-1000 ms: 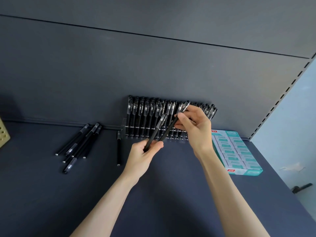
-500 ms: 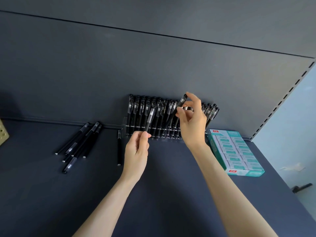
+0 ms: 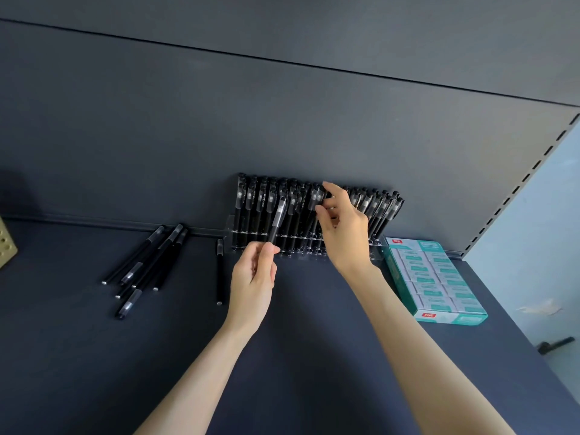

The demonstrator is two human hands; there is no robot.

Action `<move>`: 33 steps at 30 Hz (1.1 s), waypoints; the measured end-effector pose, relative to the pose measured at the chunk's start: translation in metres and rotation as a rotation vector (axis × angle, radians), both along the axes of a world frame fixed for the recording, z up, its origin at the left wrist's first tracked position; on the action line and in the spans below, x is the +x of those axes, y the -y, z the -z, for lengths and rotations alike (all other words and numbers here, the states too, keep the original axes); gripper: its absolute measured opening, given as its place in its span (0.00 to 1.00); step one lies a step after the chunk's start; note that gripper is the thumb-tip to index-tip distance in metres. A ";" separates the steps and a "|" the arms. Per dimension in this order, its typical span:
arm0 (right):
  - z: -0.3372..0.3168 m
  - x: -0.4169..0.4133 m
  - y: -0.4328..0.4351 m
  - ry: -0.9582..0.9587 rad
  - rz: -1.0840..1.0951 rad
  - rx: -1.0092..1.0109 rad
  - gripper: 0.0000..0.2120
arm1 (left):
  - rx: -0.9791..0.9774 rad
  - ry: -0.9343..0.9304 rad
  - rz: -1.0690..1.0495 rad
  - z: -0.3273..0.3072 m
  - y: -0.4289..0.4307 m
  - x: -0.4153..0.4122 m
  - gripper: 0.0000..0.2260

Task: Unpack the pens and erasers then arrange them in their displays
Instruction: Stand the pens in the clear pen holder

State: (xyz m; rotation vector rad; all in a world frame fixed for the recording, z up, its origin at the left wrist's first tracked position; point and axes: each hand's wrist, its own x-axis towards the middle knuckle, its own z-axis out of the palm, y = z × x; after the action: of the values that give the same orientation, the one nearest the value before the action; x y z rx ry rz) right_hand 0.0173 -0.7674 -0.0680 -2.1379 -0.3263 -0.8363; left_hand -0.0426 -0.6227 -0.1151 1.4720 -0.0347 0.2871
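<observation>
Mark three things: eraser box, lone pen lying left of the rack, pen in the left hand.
eraser box [image 3: 436, 277], head view, top face.
lone pen [image 3: 220, 273], head view, mid barrel.
gripped pen [image 3: 276, 222] in left hand [image 3: 254, 277], head view, barrel above the fingertips.

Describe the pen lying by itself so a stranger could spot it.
Find the clear pen rack against the back wall. Just left of it one black pen lies flat, alone, pointing straight back; the other loose pens are heaped farther left.

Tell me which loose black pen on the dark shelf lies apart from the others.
The lone black pen beside the clear pen rack; the other loose pens lie bunched farther left.
</observation>
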 end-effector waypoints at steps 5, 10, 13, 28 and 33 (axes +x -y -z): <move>-0.004 0.006 0.001 -0.034 0.027 -0.068 0.14 | 0.011 -0.004 0.005 0.000 0.000 0.000 0.11; -0.002 0.007 0.001 -0.091 0.041 -0.130 0.14 | 0.012 -0.014 0.022 0.000 0.000 0.000 0.11; -0.001 0.002 0.001 -0.099 0.052 -0.123 0.14 | 0.008 -0.021 0.045 0.000 0.000 0.000 0.10; -0.001 -0.038 -0.003 -0.323 -0.331 0.501 0.14 | 0.008 -0.032 0.219 -0.002 0.006 -0.008 0.06; -0.005 -0.042 0.002 -0.364 -0.435 0.538 0.18 | -0.014 -0.050 0.241 0.000 0.005 -0.008 0.07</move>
State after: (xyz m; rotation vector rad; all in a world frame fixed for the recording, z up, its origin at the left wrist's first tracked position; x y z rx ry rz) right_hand -0.0248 -0.7692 -0.0628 -1.5857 -0.3157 -0.2346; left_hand -0.0509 -0.6282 -0.1153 1.4441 -0.1686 0.0548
